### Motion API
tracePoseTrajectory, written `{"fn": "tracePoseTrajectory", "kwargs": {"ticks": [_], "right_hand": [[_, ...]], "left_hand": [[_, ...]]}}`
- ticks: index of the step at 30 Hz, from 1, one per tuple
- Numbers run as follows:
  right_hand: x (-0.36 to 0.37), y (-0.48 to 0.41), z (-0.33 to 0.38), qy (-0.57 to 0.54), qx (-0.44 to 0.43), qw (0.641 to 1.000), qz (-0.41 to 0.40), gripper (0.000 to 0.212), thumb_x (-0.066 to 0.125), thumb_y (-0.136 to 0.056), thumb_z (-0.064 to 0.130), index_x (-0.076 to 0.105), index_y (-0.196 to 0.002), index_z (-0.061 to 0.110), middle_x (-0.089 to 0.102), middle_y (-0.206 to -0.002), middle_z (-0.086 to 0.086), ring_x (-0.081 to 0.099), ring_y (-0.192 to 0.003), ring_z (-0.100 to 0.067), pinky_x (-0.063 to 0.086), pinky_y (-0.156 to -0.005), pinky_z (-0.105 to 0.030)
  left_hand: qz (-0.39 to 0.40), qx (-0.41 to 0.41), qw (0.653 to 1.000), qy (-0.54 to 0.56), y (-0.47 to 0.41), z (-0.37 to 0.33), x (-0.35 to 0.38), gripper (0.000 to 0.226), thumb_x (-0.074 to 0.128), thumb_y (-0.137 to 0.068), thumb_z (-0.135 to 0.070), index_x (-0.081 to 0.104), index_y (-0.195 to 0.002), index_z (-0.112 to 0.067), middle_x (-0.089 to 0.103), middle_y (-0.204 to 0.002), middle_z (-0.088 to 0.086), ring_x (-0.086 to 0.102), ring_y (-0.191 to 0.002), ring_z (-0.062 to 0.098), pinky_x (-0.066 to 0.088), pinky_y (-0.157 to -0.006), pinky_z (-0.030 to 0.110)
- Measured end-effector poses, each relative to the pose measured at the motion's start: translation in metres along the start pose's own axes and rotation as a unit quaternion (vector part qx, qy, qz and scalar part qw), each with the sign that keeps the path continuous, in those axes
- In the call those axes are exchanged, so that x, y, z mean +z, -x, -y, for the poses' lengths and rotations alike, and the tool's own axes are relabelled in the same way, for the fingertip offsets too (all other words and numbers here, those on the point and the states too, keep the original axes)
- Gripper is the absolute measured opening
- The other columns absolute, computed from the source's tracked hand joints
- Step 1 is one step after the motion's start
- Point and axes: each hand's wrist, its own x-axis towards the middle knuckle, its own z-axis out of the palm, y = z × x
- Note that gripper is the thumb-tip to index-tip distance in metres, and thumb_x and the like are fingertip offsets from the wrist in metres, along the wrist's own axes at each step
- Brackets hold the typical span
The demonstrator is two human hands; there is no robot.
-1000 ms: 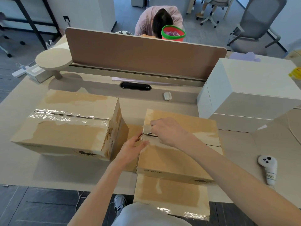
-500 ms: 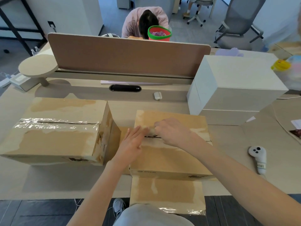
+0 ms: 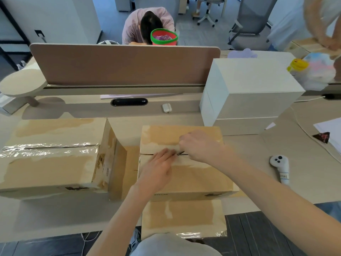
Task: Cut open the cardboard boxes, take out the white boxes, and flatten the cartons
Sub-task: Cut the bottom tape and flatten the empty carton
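A cardboard carton [image 3: 193,178] lies in front of me with a taped seam across its top. My right hand [image 3: 200,145] grips a small dark blade [image 3: 181,153] whose tip sits in that seam. Flat on the carton top just left of the blade lies my left hand [image 3: 158,166], fingers straight and pressing down. A second carton [image 3: 49,156], sealed with clear tape, stands to the left. Two stacked white boxes [image 3: 249,93] stand at the back right. A flattened carton flap [image 3: 182,217] hangs over the table's near edge.
A brown desk divider [image 3: 125,63] runs along the back, with a person bent over behind it. A white controller [image 3: 279,168] lies right of the carton. Papers and a cable [image 3: 302,126] sit at the far right. A small white case [image 3: 166,108] lies near the divider.
My right hand has drawn the blade rightward along the seam. My left hand has moved from the carton's left edge up onto its top, following the blade.
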Motion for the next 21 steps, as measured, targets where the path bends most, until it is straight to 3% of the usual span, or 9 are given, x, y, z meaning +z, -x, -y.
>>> {"fn": "tracePoseTrajectory", "kwargs": {"ticks": [4,6,9,12,14,16,19,21], "right_hand": [[0.004,0.009,-0.011,0.015,0.032,0.999,0.025,0.015,0.053,-0.087,-0.001,0.058,-0.087,0.013,0.051,-0.082,-0.003,0.058,-0.088,-0.028,0.035,-0.064,-0.033],[0.009,0.016,-0.020,0.018,0.050,0.998,0.040,0.023,0.052,-0.086,-0.002,0.042,-0.071,0.012,0.037,-0.072,0.001,0.050,-0.082,-0.027,0.033,-0.064,-0.032],[0.015,0.028,-0.033,0.001,0.068,0.996,0.058,0.037,0.052,-0.082,-0.005,0.028,-0.060,0.013,0.030,-0.066,0.001,0.044,-0.077,-0.027,0.032,-0.058,-0.029],[0.021,0.041,-0.048,-0.011,0.101,0.992,0.070,0.022,0.051,-0.082,-0.004,0.048,-0.067,0.012,0.047,-0.076,0.000,0.052,-0.081,-0.030,0.031,-0.054,-0.027],[0.023,0.046,-0.056,-0.042,0.115,0.990,0.071,0.021,0.052,-0.084,-0.001,0.065,-0.090,0.014,0.061,-0.098,-0.002,0.057,-0.091,-0.029,0.038,-0.065,-0.028],[0.026,0.049,-0.061,-0.059,0.120,0.989,0.068,0.027,0.052,-0.084,-0.001,0.068,-0.098,0.016,0.063,-0.106,-0.003,0.055,-0.088,-0.026,0.038,-0.068,-0.029],[0.030,0.048,-0.065,-0.076,0.122,0.988,0.060,0.028,0.054,-0.086,0.003,0.069,-0.102,0.020,0.064,-0.109,-0.001,0.059,-0.096,-0.025,0.042,-0.072,-0.029],[0.031,0.049,-0.066,-0.078,0.128,0.987,0.063,0.024,0.054,-0.085,0.004,0.068,-0.096,0.020,0.063,-0.104,-0.002,0.059,-0.095,-0.026,0.042,-0.071,-0.030]], "left_hand": [[-0.015,-0.022,1.000,-0.008,-0.003,-0.002,0.000,0.051,0.071,-0.071,0.002,0.069,-0.118,-0.017,0.064,-0.128,-0.006,0.060,-0.120,0.022,0.052,-0.094,0.036],[-0.023,-0.027,0.999,-0.020,-0.005,-0.004,-0.001,0.052,0.076,-0.065,0.001,0.072,-0.113,-0.019,0.067,-0.123,-0.009,0.064,-0.114,0.019,0.054,-0.087,0.032],[-0.027,-0.033,0.998,-0.043,-0.008,-0.009,-0.001,0.049,0.082,-0.056,-0.003,0.076,-0.101,-0.020,0.072,-0.110,-0.010,0.069,-0.102,0.017,0.058,-0.072,0.030],[-0.001,-0.058,0.993,-0.100,-0.018,-0.021,-0.015,0.031,0.080,-0.062,-0.009,0.076,-0.090,-0.020,0.073,-0.092,-0.009,0.069,-0.089,0.017,0.052,-0.053,0.028],[0.030,-0.071,0.990,-0.117,-0.030,-0.034,-0.020,0.018,0.061,-0.084,-0.013,0.069,-0.100,-0.017,0.067,-0.099,-0.004,0.061,-0.099,0.020,0.047,-0.066,0.032],[0.036,-0.040,0.994,-0.095,-0.043,-0.044,-0.012,0.028,0.045,-0.091,-0.013,0.063,-0.113,-0.015,0.063,-0.111,0.001,0.055,-0.110,0.023,0.045,-0.077,0.034],[0.049,0.049,0.997,-0.018,-0.056,-0.060,0.005,0.037,0.049,-0.082,-0.018,0.066,-0.114,-0.012,0.067,-0.117,0.002,0.063,-0.108,0.024,0.054,-0.077,0.035],[0.075,0.066,0.995,-0.018,-0.060,-0.065,0.014,0.039,0.051,-0.084,-0.028,0.067,-0.115,-0.011,0.066,-0.118,0.001,0.063,-0.109,0.024,0.056,-0.080,0.035]]}}
